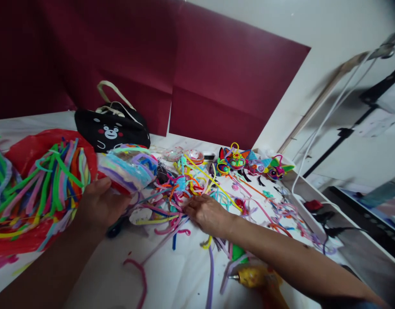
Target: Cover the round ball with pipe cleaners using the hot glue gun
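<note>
My left hand [99, 205] is wrapped around a bundle of pastel pipe cleaners in clear wrap [126, 168], holding it just above the white table [171, 279]. My right hand [207, 212] lies knuckles up on a tangle of loose coloured pipe cleaners [184, 189] in the middle of the table. Its fingertips press together into the tangle, and what they pinch is hidden. A red plastic bag [30, 150] full of bright pipe cleaners lies at the left, beside my left hand.
A black bag with a bear face [112, 128] stands at the back. Several finished pipe-cleaner figures [251, 163] line the back right edge. A yellow glue gun [257, 277] lies under my right forearm. Dark red panels [200, 77] stand behind the table. Cables and a stand are at the right.
</note>
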The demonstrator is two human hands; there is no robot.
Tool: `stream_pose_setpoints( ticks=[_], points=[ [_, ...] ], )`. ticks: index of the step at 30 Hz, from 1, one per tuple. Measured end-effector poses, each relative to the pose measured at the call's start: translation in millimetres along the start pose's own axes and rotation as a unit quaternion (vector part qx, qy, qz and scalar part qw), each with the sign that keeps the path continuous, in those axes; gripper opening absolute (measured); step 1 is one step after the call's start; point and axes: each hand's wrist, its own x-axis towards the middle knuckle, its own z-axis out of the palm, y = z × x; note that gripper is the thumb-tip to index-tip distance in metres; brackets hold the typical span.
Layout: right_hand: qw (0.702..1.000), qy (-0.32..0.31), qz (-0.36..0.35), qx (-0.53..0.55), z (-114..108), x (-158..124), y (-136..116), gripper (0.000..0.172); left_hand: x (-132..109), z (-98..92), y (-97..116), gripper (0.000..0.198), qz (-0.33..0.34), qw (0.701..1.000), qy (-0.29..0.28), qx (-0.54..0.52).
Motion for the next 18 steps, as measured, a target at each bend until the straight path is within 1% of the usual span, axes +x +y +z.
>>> stream_pose_setpoints(
  ticks=[2,3,6,7,9,10,12,15,16,17,18],
  points=[
    [1.0,0.013,0.017,0.016,-9,2,13,0.02,-2,1.4,0,0.055,0.001,1.0,0.015,0.002],
    [0.999,0.022,0.038,0.019,-14,4,23,0.022,-2,2.0,0,0.059,0.002,1.0,0.023,0.004],
    [0.986,0.056,0.155,0.002,-25,18,64,0.033,-3,2.8,0,0.067,0.001,0.999,0.038,0.011],
    [0.98,0.055,0.191,-0.005,-25,25,79,0.033,-3,2.8,-1,0.069,-0.002,0.999,0.041,0.013],
    [0.971,0.034,0.238,-0.013,-22,39,105,0.025,-2,3.2,-2,0.07,-0.006,0.999,0.034,0.02],
    [0.968,0.013,0.249,-0.011,-18,46,115,0.024,-2,3.5,-3,0.07,-0.005,0.999,0.03,0.027],
    [0.969,-0.033,0.246,-0.003,-8,59,128,0.028,-2,4.2,-3,0.066,-0.005,0.998,0.034,0.044],
    [0.97,-0.083,0.227,-0.007,8,74,132,0.031,-2,2.0,-4,0.061,-0.025,0.996,0.067,0.062],
    [0.97,-0.094,0.222,-0.013,13,78,131,0.032,-1,-0.3,-5,0.058,-0.03,0.995,0.069,0.062],
    [0.97,-0.103,0.217,-0.021,16,81,130,0.033,1,-3.4,-7,0.054,-0.029,0.997,0.05,0.06],
    [0.971,-0.111,0.211,-0.03,19,84,129,0.034,2,-7.1,-9,0.049,-0.02,0.998,0.018,0.056]
  ],
)
